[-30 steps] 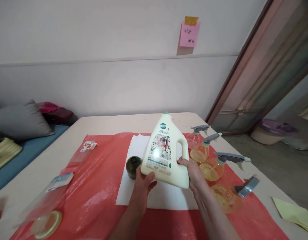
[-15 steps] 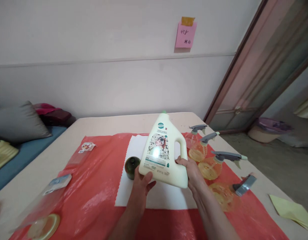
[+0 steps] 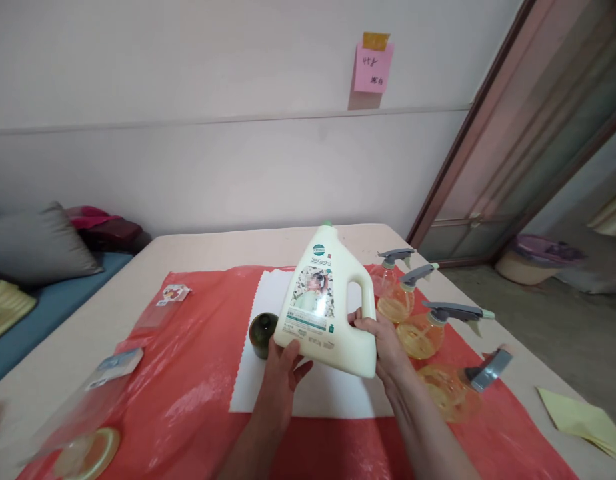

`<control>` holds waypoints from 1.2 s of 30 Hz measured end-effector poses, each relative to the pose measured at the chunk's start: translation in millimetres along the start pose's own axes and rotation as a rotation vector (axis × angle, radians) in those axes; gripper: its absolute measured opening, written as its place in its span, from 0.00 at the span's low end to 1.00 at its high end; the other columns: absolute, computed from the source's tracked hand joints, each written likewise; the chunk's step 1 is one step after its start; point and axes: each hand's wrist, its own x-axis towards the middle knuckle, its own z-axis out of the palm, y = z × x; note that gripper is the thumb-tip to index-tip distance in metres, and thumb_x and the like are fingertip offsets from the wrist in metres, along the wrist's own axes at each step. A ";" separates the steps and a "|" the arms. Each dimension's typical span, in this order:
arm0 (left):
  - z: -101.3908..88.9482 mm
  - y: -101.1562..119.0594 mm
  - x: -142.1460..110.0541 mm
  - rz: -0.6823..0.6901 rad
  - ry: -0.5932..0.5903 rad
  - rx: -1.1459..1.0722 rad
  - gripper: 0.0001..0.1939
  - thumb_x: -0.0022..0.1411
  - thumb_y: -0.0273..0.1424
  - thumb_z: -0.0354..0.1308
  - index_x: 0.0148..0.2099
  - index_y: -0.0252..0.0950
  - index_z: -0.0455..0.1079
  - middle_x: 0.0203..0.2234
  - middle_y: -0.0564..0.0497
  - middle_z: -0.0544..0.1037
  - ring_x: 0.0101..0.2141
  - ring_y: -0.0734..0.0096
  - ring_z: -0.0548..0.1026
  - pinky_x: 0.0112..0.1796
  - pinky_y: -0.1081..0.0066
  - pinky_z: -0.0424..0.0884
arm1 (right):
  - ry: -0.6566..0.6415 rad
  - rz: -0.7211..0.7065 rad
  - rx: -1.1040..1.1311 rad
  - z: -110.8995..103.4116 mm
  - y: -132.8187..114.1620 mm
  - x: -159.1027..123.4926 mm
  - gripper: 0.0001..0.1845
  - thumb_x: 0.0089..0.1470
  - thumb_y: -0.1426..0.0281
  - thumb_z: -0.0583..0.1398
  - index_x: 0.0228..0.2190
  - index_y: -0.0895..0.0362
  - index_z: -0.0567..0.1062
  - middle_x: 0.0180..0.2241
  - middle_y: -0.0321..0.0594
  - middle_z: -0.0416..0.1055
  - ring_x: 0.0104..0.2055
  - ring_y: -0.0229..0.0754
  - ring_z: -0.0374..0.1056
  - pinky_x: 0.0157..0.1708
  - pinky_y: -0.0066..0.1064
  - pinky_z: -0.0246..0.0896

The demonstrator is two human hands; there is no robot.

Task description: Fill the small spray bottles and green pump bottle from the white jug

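Note:
Both hands hold a cream detergent jug point(image 3: 328, 303) with a side handle and a green spout, tilted a little to the left above a white cloth point(image 3: 281, 373). My left hand point(image 3: 283, 370) supports its lower left corner, thumb on the front. My right hand point(image 3: 381, 343) grips the base of the handle. A dark green cap point(image 3: 262, 333) stands on the cloth just left of the jug.
A red plastic sheet point(image 3: 188, 373) covers the beige table point(image 3: 213, 247). Several orange spray bottles point(image 3: 423, 330) with grey triggers stand at the right. Clear packets point(image 3: 113, 367) and a yellow lid point(image 3: 91, 450) lie at the left, yellow cloth point(image 3: 578, 417) at far right. Cushions point(image 3: 38, 243) lie beyond.
The jug has been lifted slightly and tilted more to the left; both hands keep their hold. The view has shifted a little.

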 end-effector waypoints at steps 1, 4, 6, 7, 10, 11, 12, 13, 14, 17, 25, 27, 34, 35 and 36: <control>0.3 -0.3 0.2 0.001 0.004 -0.012 0.35 0.53 0.45 0.69 0.60 0.44 0.63 0.54 0.44 0.75 0.44 0.62 0.77 0.42 0.63 0.75 | -0.003 -0.013 -0.003 0.3 -0.5 -0.6 0.13 0.29 0.65 0.67 0.22 0.58 0.74 0.24 0.38 0.72 0.23 0.40 0.63 0.23 0.31 0.55; 1.2 -0.9 1.5 -0.006 -0.002 -0.061 0.35 0.53 0.45 0.70 0.60 0.45 0.64 0.55 0.46 0.76 0.46 0.62 0.77 0.43 0.64 0.75 | -0.008 -0.058 -0.012 1.7 -2.2 -3.0 0.16 0.30 0.65 0.66 0.26 0.58 0.76 0.25 0.38 0.72 0.24 0.40 0.63 0.24 0.32 0.56; 2.1 -1.0 2.9 -0.027 -0.013 -0.080 0.34 0.54 0.46 0.69 0.60 0.45 0.65 0.55 0.46 0.76 0.47 0.62 0.77 0.43 0.65 0.75 | -0.005 -0.100 -0.024 3.1 -2.9 -4.9 0.17 0.30 0.64 0.65 0.28 0.58 0.76 0.26 0.39 0.72 0.25 0.41 0.64 0.25 0.32 0.56; 2.6 -1.3 3.6 -0.038 -0.020 -0.076 0.34 0.54 0.46 0.69 0.60 0.45 0.66 0.55 0.46 0.76 0.46 0.63 0.78 0.43 0.65 0.75 | 0.002 -0.129 -0.036 3.9 -3.0 -6.0 0.18 0.31 0.63 0.65 0.29 0.58 0.76 0.27 0.39 0.72 0.25 0.42 0.64 0.25 0.33 0.57; 4.4 -3.4 5.2 -0.061 -0.037 -0.005 0.38 0.54 0.48 0.69 0.63 0.44 0.64 0.53 0.44 0.77 0.44 0.63 0.79 0.42 0.66 0.74 | 0.055 -0.248 -0.107 7.1 -2.2 -10.0 0.19 0.33 0.62 0.65 0.32 0.56 0.76 0.31 0.37 0.72 0.29 0.43 0.65 0.29 0.33 0.58; 4.9 -4.7 5.2 -0.062 -0.032 0.031 0.41 0.53 0.49 0.69 0.65 0.43 0.61 0.54 0.42 0.76 0.44 0.61 0.79 0.42 0.66 0.74 | 0.081 -0.295 -0.145 8.4 -1.6 -11.5 0.19 0.34 0.63 0.65 0.32 0.56 0.75 0.32 0.37 0.72 0.31 0.43 0.65 0.30 0.33 0.59; 5.2 -6.4 4.9 -0.054 -0.019 0.070 0.44 0.52 0.50 0.69 0.67 0.43 0.58 0.57 0.40 0.74 0.45 0.60 0.79 0.42 0.65 0.74 | 0.109 -0.339 -0.188 9.8 -0.8 -13.2 0.18 0.35 0.63 0.66 0.32 0.55 0.75 0.33 0.36 0.72 0.32 0.43 0.65 0.32 0.34 0.59; 5.4 -8.2 4.2 -0.034 0.000 0.106 0.48 0.52 0.50 0.70 0.68 0.44 0.55 0.59 0.39 0.71 0.47 0.57 0.78 0.43 0.64 0.74 | 0.138 -0.380 -0.233 11.5 0.2 -14.8 0.17 0.36 0.63 0.66 0.32 0.55 0.75 0.33 0.36 0.72 0.33 0.43 0.65 0.34 0.34 0.59; 5.7 -10.2 3.1 -0.004 0.018 0.136 0.51 0.51 0.49 0.70 0.70 0.45 0.51 0.63 0.37 0.67 0.50 0.55 0.77 0.45 0.63 0.73 | 0.164 -0.414 -0.278 13.4 1.6 -16.5 0.17 0.37 0.63 0.66 0.32 0.54 0.74 0.32 0.35 0.71 0.33 0.43 0.65 0.35 0.35 0.59; 7.2 -15.2 -1.0 0.122 0.005 0.196 0.53 0.50 0.48 0.71 0.71 0.48 0.49 0.69 0.36 0.55 0.60 0.48 0.69 0.51 0.58 0.71 | 0.234 -0.471 -0.383 22.1 10.2 -22.4 0.16 0.41 0.60 0.67 0.31 0.53 0.72 0.28 0.33 0.69 0.30 0.43 0.63 0.33 0.35 0.58; 9.4 -7.4 -7.6 0.249 -0.156 0.229 0.42 0.53 0.50 0.67 0.66 0.38 0.64 0.59 0.40 0.72 0.62 0.50 0.67 0.63 0.57 0.62 | 0.163 -1.284 -1.014 69.4 49.9 -65.9 0.06 0.64 0.75 0.53 0.40 0.57 0.71 0.37 0.44 0.76 0.38 0.45 0.69 0.44 0.40 0.61; 5.5 -0.3 -8.5 0.244 -0.012 0.270 0.33 0.61 0.48 0.61 0.64 0.38 0.67 0.60 0.42 0.72 0.63 0.54 0.66 0.64 0.59 0.60 | 0.129 -1.305 -1.097 76.8 54.4 -77.0 0.13 0.64 0.79 0.50 0.45 0.61 0.71 0.46 0.49 0.76 0.46 0.48 0.71 0.51 0.44 0.59; 14.8 27.9 -9.0 0.272 0.077 0.312 0.13 0.55 0.38 0.65 0.41 0.38 0.79 0.51 0.45 0.79 0.62 0.53 0.67 0.61 0.63 0.65 | 0.063 -1.313 -1.232 78.2 57.4 -84.0 0.24 0.59 0.80 0.48 0.55 0.70 0.70 0.57 0.60 0.70 0.59 0.55 0.65 0.57 0.47 0.59; 17.1 30.4 -8.1 0.258 0.083 0.286 0.12 0.54 0.37 0.65 0.39 0.37 0.79 0.47 0.45 0.80 0.60 0.52 0.69 0.59 0.62 0.68 | 0.051 -1.310 -1.229 77.9 56.3 -83.5 0.25 0.59 0.80 0.48 0.55 0.70 0.70 0.57 0.60 0.70 0.58 0.55 0.66 0.56 0.47 0.60; 18.4 32.2 -6.8 0.243 0.082 0.258 0.12 0.52 0.36 0.66 0.38 0.37 0.79 0.44 0.45 0.81 0.57 0.52 0.72 0.56 0.63 0.70 | 0.039 -1.318 -1.215 77.3 54.5 -83.1 0.25 0.59 0.79 0.48 0.56 0.69 0.69 0.57 0.59 0.70 0.57 0.55 0.67 0.55 0.47 0.62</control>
